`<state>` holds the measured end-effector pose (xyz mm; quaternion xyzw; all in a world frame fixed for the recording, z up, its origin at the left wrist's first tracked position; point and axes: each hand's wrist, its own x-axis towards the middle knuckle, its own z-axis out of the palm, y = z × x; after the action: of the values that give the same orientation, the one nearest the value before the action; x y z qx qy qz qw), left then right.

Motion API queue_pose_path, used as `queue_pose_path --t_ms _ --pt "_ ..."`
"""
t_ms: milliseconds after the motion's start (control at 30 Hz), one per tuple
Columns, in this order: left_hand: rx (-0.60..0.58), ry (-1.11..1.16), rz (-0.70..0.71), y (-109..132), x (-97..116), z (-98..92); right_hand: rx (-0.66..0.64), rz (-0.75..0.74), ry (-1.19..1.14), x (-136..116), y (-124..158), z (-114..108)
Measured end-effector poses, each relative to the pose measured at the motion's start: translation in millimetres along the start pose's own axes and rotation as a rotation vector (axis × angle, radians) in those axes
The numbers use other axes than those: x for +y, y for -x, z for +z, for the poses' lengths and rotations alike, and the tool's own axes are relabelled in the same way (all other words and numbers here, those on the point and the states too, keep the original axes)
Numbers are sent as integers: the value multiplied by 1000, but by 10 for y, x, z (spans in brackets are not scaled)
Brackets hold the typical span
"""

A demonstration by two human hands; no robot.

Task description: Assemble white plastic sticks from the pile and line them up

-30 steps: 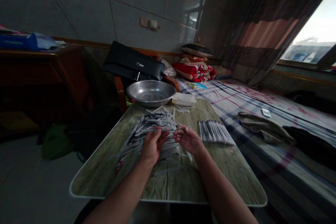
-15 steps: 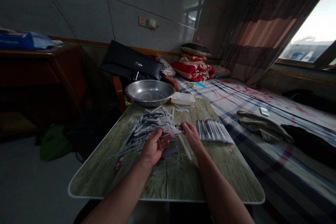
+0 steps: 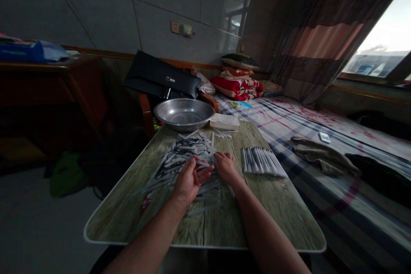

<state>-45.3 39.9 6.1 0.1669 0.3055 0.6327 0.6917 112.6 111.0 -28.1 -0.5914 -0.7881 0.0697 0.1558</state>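
Observation:
A loose heap of thin grey-white strips point(image 3: 180, 156) lies across the middle of a wood-patterned table point(image 3: 221, 222). My left hand point(image 3: 189, 180) rests at the heap's near edge, palm turned inward, fingers curled round a few strips. My right hand point(image 3: 225, 166) lies palm down on the heap's right side, fingers bent onto the strips. A neat row of the same strips point(image 3: 261, 161) is lined up side by side to the right of my right hand.
A metal basin point(image 3: 184, 114) and a shallow white tray point(image 3: 224, 121) stand at the table's far end. A bed with a checked sheet point(image 3: 321, 145) runs along the right. A dark wooden desk point(image 3: 48, 90) stands at the left.
My right hand has moved left and down onto the heap, turning palm down. My left hand has stayed at the heap's near edge, its fingers shifting a little.

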Motion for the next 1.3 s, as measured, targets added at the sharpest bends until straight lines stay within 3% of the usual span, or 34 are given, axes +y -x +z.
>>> queue_pose_path --t_ms 333,900,1000,1100,1200,1300 --pt "-2 -50 -2 2 -13 -6 -20 43 30 94 -62 -13" --pt "-12 -53 50 -16 -4 -18 -97 28 22 19 85 -95" --pt "-29 -46 70 -27 -20 -30 21 20 -197 10 113 -114" --pt "11 -46 104 -42 -30 -40 129 -12 -698 -17 135 -138" --pt "50 -33 106 -48 -26 -35 80 -11 -1284 -81 163 -170" --pt "71 -15 74 -41 -18 -14 -21 24 -1652 -152 192 -210"
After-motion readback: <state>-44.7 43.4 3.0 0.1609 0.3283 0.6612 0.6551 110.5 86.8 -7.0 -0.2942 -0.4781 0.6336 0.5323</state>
